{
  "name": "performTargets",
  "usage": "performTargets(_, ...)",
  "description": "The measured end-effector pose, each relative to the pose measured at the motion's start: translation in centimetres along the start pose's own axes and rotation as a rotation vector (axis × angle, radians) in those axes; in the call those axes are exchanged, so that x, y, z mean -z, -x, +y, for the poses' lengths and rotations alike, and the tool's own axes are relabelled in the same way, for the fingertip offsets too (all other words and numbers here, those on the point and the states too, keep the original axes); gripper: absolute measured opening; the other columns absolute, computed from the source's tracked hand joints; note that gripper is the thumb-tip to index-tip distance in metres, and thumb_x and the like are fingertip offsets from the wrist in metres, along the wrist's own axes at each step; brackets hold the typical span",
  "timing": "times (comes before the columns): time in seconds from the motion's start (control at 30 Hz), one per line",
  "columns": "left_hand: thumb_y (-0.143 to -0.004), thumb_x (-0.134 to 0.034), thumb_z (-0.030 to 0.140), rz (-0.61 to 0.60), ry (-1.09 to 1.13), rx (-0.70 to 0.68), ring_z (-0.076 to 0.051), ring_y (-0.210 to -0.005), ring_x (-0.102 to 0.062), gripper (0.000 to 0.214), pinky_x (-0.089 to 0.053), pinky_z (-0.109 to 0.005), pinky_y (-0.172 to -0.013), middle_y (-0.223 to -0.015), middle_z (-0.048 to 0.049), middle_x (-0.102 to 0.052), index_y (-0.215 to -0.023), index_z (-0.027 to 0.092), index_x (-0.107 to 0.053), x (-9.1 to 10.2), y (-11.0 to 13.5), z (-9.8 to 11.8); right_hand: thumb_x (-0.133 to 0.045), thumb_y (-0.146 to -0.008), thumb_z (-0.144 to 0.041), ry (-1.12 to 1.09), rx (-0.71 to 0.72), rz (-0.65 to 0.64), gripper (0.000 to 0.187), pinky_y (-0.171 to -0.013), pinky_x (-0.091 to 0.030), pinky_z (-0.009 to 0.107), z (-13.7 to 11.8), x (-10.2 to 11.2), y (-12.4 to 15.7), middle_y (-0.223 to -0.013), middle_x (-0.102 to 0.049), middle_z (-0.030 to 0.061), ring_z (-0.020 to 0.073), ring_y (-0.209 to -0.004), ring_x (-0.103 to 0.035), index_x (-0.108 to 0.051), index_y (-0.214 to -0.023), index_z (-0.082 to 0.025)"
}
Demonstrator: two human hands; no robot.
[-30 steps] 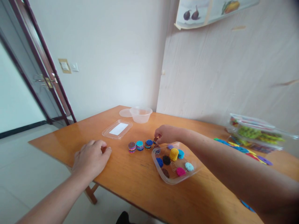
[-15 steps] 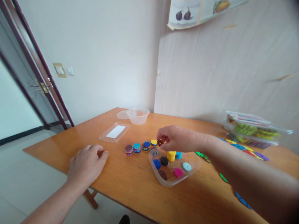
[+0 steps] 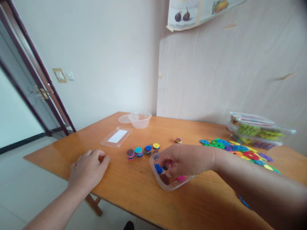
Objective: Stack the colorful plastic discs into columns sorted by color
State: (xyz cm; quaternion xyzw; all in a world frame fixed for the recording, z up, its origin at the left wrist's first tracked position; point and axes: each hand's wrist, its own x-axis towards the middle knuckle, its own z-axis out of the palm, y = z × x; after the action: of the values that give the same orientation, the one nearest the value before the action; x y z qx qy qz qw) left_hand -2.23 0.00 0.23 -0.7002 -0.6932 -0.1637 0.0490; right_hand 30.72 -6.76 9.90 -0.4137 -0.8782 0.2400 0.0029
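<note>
My right hand (image 3: 184, 159) reaches down into a clear plastic tray (image 3: 168, 186) holding small coloured discs; its fingers are pinched together around a dark disc beside a blue one (image 3: 158, 168). A pink disc (image 3: 181, 178) shows under the hand. My left hand (image 3: 87, 169) rests on the wooden table (image 3: 134, 188) with fingers loosely curled, holding nothing. A row of small stacked discs (image 3: 143, 150) lies just behind the tray. One single disc (image 3: 178, 140) lies farther back.
A clear lid with a white label (image 3: 115, 136), a clear bowl (image 3: 139, 119) and a round lid stand at the far side. Scattered flat coloured rings (image 3: 240, 151) and a lidded box of pieces (image 3: 259, 130) are at the right. A door (image 3: 31, 86) is at the left.
My right hand came back from the row of stacks and dropped into the tray. The left hand stayed where it was. The camera has turned slightly right.
</note>
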Motion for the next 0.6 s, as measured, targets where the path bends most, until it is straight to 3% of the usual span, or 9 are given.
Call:
performTargets(0.13, -0.086, -0.039, 0.049, 0.021, -0.003, 0.019, -0.031, -0.101, -0.061, 0.038, -0.045, -0.042, -0.082, -0.106, -0.0110, -0.066, -0.097, 0.023, -0.064, 0.0, 0.0, 0.0, -0.058, -0.079, -0.026, 0.035, -0.101, 0.191, 0.026, -0.059, -0.041, 0.022, 2.2, 0.9, -0.7, -0.083, -0.069, -0.0008, 0.0135, -0.071, -0.059, -0.069, -0.103, -0.024)
performTargets(0.27, -0.085, -0.039, 0.050, 0.019, -0.005, 0.027, -0.030, -0.100, -0.061, 0.036, -0.045, -0.042, -0.081, -0.104, -0.0096, -0.066, -0.094, 0.025, -0.064, 0.0, 0.0, 0.1, -0.058, -0.077, -0.024, 0.157, -0.189, 0.289, 0.031, -0.059, -0.042, 0.022, 4.4, 1.7, -3.3, -0.088, -0.071, 0.0012, 0.0146, -0.074, -0.061, -0.069, -0.106, -0.022)
performTargets(0.43, -0.086, -0.038, 0.050, 0.023, -0.004, 0.041, -0.030, -0.102, -0.060, 0.036, -0.044, -0.043, -0.082, -0.105, -0.0089, -0.065, -0.095, 0.025, -0.063, -0.1, 0.1, 0.1, -0.063, -0.075, -0.030, 0.347, -0.169, 0.187, 0.039, -0.073, -0.046, 0.026, 5.7, 1.7, -6.8, -0.107, -0.071, 0.0071, 0.0205, -0.092, -0.064, -0.070, -0.112, -0.020)
performTargets(0.6, -0.086, -0.038, 0.050, 0.023, -0.006, 0.040, -0.030, -0.103, -0.060, 0.037, -0.044, -0.043, -0.084, -0.107, -0.0087, -0.065, -0.097, 0.025, -0.063, -0.2, 0.1, 0.0, -0.066, -0.074, -0.041, 0.389, -0.214, 0.138, 0.050, -0.078, -0.047, 0.029, 5.8, 1.5, -8.6, -0.117, -0.068, 0.0104, 0.0246, -0.103, -0.063, -0.068, -0.118, -0.018)
